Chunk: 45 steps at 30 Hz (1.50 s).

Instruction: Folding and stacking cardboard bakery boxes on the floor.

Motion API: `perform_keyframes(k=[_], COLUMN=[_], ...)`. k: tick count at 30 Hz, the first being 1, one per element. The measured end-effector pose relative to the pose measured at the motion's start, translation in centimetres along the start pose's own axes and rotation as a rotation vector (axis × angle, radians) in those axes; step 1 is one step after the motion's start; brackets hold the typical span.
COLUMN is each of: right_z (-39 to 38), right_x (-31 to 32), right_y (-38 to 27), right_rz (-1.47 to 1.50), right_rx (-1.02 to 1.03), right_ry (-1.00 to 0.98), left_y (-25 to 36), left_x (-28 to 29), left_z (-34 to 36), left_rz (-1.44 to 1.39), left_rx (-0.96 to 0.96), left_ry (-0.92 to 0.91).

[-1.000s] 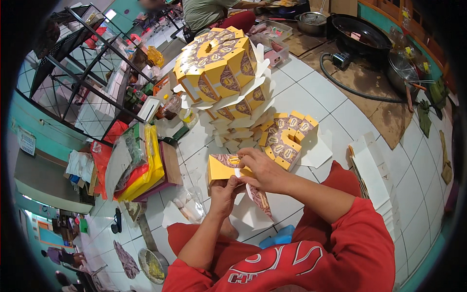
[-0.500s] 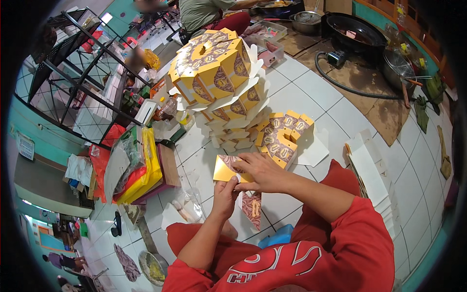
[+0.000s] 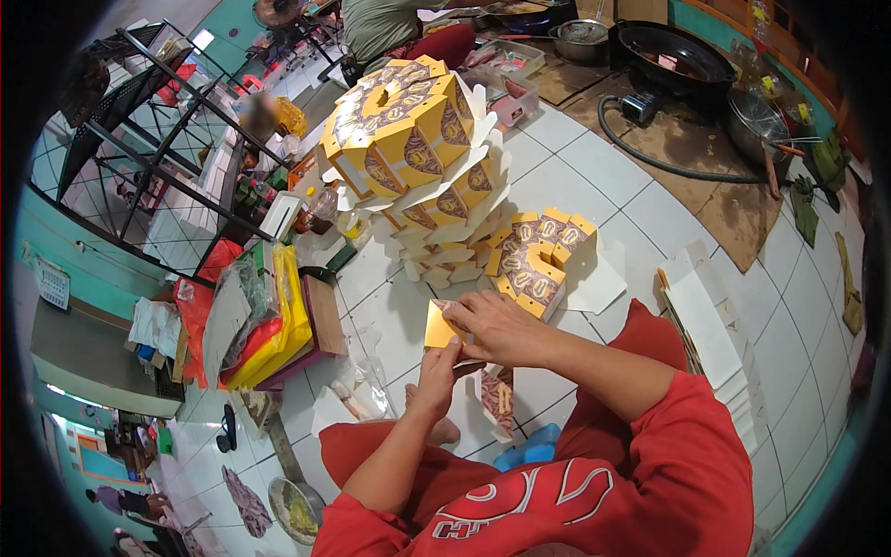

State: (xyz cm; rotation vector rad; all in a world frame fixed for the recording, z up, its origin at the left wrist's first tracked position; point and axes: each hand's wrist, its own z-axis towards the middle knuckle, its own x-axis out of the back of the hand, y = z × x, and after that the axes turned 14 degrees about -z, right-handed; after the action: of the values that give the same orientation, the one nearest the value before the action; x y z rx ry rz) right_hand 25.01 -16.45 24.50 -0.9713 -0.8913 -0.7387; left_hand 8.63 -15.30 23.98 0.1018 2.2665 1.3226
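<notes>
Just ahead of the seated person's red-trousered legs [image 3: 645, 348], I see the left hand [image 3: 434, 379] pinching the near edge of a yellow cardboard carton with brown-patterned panels [image 3: 440, 327]. The right hand [image 3: 506, 330] grips it too, fingers bent over its top. Held above the white tiled floor [image 3: 548, 153], it turns a plain yellow side leftward; too much is covered to tell its long axis. A long patterned flap [image 3: 497, 404] hangs lengthwise toward the legs. Beyond sits a part-ring of matching cartons [image 3: 524, 265], then their tall stack [image 3: 371, 158], and farthest a round black wok [image 3: 640, 51].
</notes>
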Motion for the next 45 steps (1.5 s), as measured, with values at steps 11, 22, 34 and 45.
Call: perform_keyframes(k=[11,22,34,45], right_z=[-0.4,0.4,1.1,0.9], right_x=[1.3,5.5,6.9,5.0], right_y=[0.4,3.8,4.0,5.2], right_rz=[0.038,0.23,0.775,1.094], right_rx=[-0.01,-0.348,-0.399,-0.331], right_ry=[-0.129,0.142,-0.056,-0.027], left_y=[-1.0,4.7,6.5,6.8], left_x=[-0.3,1.8,3.3,2.5], left_z=[1.4,1.7,0.5,0.4], left_rz=[0.335,0.562,0.202,-0.138], left_rx=[0.064,-0.631,-0.152,-0.108], left_ry=[-0.113,0.168,-0.094,-0.141])
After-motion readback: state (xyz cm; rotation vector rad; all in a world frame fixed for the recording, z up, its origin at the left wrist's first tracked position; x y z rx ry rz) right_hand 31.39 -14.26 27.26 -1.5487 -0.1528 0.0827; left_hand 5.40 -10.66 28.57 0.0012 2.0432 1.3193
